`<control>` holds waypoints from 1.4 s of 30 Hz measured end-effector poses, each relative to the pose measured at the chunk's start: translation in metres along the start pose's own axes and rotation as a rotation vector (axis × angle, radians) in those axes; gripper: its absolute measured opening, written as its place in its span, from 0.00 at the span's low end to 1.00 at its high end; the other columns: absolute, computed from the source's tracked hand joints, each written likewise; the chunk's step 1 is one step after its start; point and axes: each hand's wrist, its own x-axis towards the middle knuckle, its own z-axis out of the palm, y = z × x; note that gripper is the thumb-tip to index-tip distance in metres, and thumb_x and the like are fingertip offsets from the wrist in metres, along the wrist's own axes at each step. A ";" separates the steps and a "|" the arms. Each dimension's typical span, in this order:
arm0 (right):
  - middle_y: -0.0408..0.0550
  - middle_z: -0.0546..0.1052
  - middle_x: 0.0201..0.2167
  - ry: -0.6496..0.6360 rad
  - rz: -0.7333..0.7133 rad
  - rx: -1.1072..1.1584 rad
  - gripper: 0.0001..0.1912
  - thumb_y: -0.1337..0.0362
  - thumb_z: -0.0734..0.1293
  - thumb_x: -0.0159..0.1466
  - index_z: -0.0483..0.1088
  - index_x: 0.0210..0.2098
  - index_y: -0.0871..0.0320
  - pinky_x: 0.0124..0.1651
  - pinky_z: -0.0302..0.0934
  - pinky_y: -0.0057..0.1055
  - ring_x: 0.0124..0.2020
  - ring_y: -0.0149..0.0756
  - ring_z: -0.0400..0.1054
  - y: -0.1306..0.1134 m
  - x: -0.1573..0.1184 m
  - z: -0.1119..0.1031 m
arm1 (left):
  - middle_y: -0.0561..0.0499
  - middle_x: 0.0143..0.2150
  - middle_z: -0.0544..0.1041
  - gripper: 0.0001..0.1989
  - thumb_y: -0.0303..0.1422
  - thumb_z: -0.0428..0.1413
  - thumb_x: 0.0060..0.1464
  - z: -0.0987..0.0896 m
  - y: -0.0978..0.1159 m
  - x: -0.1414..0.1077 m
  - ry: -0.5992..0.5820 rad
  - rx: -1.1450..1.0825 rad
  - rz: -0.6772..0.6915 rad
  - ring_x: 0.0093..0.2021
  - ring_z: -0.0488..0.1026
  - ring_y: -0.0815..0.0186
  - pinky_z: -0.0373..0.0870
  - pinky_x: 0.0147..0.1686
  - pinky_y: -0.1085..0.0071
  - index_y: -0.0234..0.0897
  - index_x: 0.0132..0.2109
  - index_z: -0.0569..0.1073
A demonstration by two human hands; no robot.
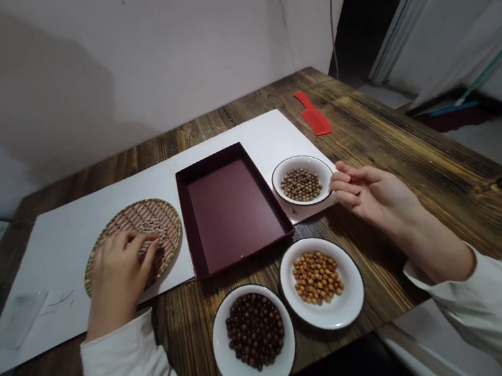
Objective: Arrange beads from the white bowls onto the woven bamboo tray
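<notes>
My left hand (121, 267) lies over a round woven tray (112, 224) with a yellow-green rim. Its thumb and index finger are bent and apart, near small pale beads (155, 226) on the weave; the other fingertips are hidden. At the right, my right hand (370, 198) has its fingers curled closed against the rim of a white bowl (280, 174) with a dark edge. Small grey-brown beads (301, 185) fill the bowl's bottom. Between the hands stands a shallow maroon box (235, 209) with nothing inside.
Two white dishes stand at the front edge: one with dark brown beads (256, 330), one with yellow-brown beads (317, 277). A red comb (314, 114) lies behind the bowl. White board (63, 225) covers part of the wooden table (365, 133). A clear packet (20, 318) lies far left.
</notes>
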 end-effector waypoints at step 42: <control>0.37 0.39 0.19 -0.039 0.037 -0.068 0.13 0.70 0.54 0.64 0.50 0.23 0.56 0.23 0.42 0.26 0.21 0.30 0.36 0.058 -0.075 0.056 | 0.43 0.44 0.73 0.10 0.35 0.50 0.64 0.005 0.019 0.006 -0.047 -0.218 -0.070 0.50 0.68 0.54 0.66 0.51 0.58 0.36 0.43 0.74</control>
